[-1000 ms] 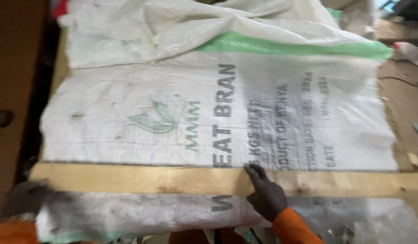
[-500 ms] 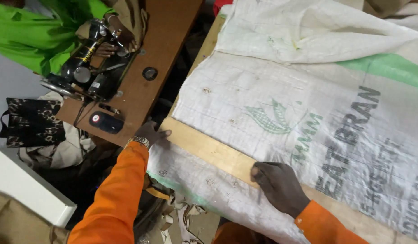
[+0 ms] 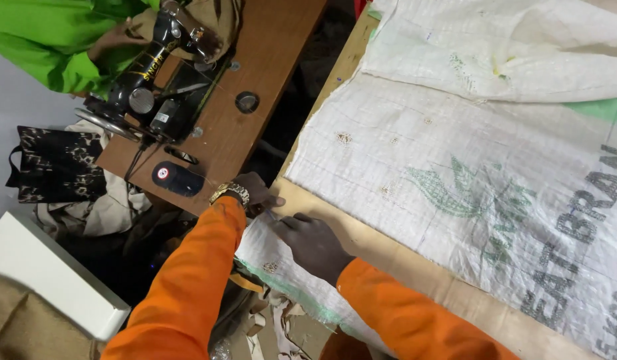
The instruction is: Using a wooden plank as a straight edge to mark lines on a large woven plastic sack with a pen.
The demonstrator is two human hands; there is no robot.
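Both hands meet at near end of long flat wooden straightedge (image 3: 388,257) lying across white woven printed sack (image 3: 455,173) on worktop. Left hand (image 3: 254,193) fingers curled at plank end; right hand (image 3: 312,243) pinching small marker, tip barely visible. Risk: straightedge slips on slick weave, line skews.

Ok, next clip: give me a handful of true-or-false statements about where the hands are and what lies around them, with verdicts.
1. Both hands meet at the near corner of the white woven sack. True: left hand and right hand sit close together there.
2. A wooden straightedge lies across the sack. True.
3. The left wrist is bare. False: it wears a gold-coloured watch.
4. The sewing machine is white. False: it is black.
5. A green-sleeved person is by the machine. True.
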